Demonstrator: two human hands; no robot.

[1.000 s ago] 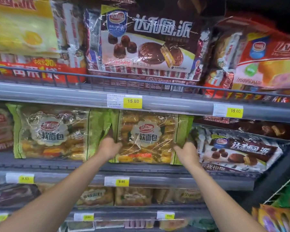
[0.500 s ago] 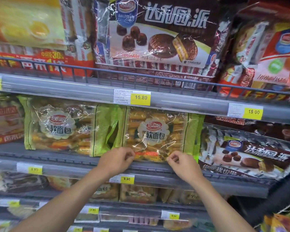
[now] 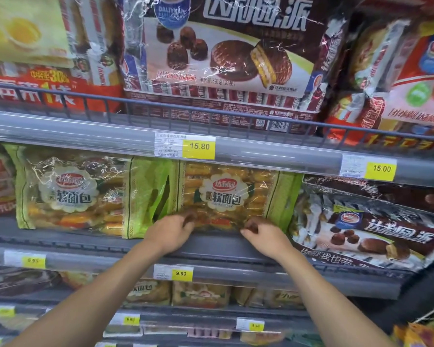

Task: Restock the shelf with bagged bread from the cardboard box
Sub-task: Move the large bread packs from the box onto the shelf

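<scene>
Hands dropped to btm edge of bread bag (image 3: 226,194); L hand (image 3: 171,234) & R hand (image 3: 266,236) each pinch it. Grey shelf (image 3: 211,249), yellow price tags (image 3: 181,273).

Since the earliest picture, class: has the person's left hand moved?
Yes: the left hand dropped down the bread bag toward the 9.90 price tag.

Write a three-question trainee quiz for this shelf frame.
1. True or false: the left hand and right hand are both at the lower edge of the bread bag.
2. The tag above that bag reads: A 9.90, B 15.80, C 15.00.
3. What does the pack right of that bag picture?
Key: 1 true; 2 B; 3 chocolate cakes.
</scene>
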